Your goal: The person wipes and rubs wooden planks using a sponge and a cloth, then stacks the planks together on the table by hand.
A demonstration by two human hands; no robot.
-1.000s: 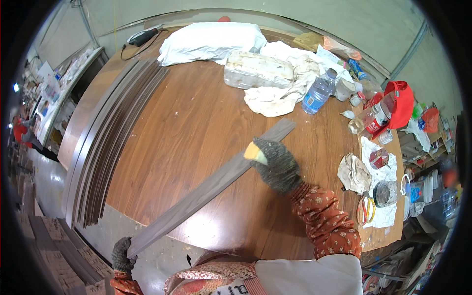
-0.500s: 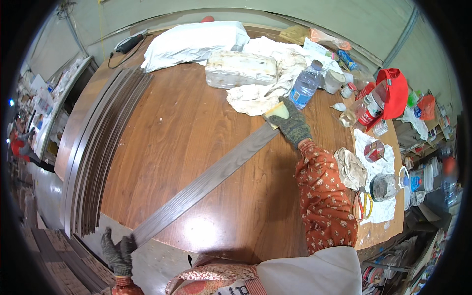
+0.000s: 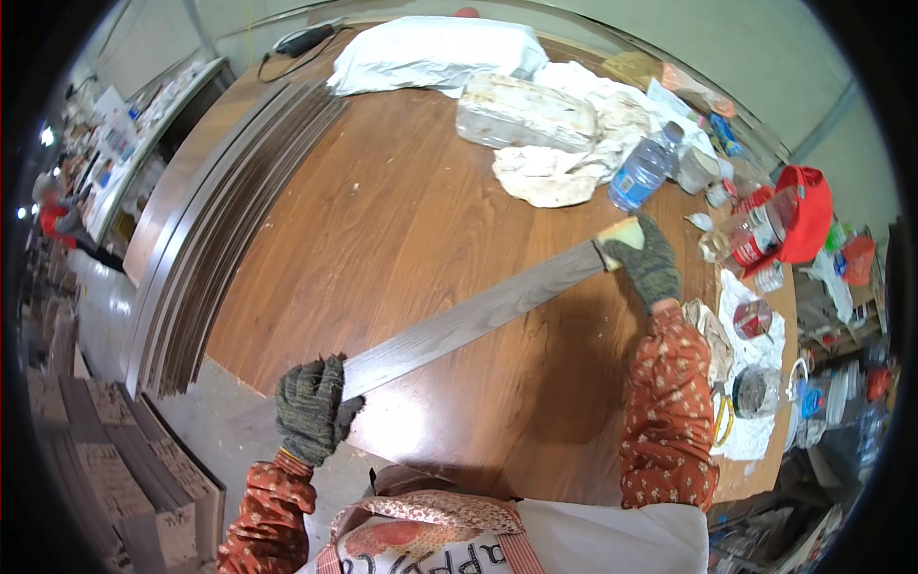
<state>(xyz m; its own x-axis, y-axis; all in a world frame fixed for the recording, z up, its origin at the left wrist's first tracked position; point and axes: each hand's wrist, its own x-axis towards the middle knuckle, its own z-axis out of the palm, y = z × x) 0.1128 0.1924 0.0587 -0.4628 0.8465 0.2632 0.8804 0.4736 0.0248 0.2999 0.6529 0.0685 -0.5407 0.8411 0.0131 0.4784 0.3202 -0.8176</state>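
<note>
A long, narrow grey wood-grain strip (image 3: 469, 311) lies slantwise over the brown table. My left hand (image 3: 314, 409), in a dark knitted glove, is closed round its near-left part and hides some of it. At the far-right end my right hand (image 3: 650, 263), in a matching glove, grips a pale yellow sponge (image 3: 622, 239) and presses it against the strip's tip. A clear plastic bottle with a blue label (image 3: 645, 170) stands just beyond my right hand, near a stained white cloth (image 3: 547, 177).
Several similar strips (image 3: 206, 249) lie stacked along the table's left side. At the back are a white wrapped bundle (image 3: 440, 55), a cloudy plastic container (image 3: 526, 113) and a corded black tool (image 3: 304, 41). Bottles, a red bag (image 3: 805, 215) and jars crowd the right edge. A person (image 3: 72, 225) stands far left.
My left hand has come inward from the strip's near end and closed round it. My right hand, still with the sponge, stays at the far end. The whole view has shifted.
</note>
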